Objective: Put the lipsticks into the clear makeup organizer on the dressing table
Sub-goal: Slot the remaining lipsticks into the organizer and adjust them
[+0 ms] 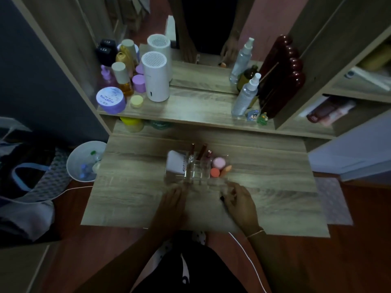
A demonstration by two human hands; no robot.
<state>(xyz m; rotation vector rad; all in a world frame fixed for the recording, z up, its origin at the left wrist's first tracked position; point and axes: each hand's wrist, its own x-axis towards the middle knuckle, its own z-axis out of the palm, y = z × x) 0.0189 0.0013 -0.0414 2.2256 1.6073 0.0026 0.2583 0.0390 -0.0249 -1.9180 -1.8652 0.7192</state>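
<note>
The clear makeup organizer [195,169] stood mid-table with several lipsticks [202,152] upright inside, the left hand [172,200] resting flat before it, apparently steadying, while the right hand [240,203] pinched a small dark item [222,198], likely another lipstick.

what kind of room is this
Likely a bedroom dressing corner: a wooden dressing table with a mirror behind it, a shelf of skincare bottles, and a clear makeup organizer holding lipsticks.
</note>
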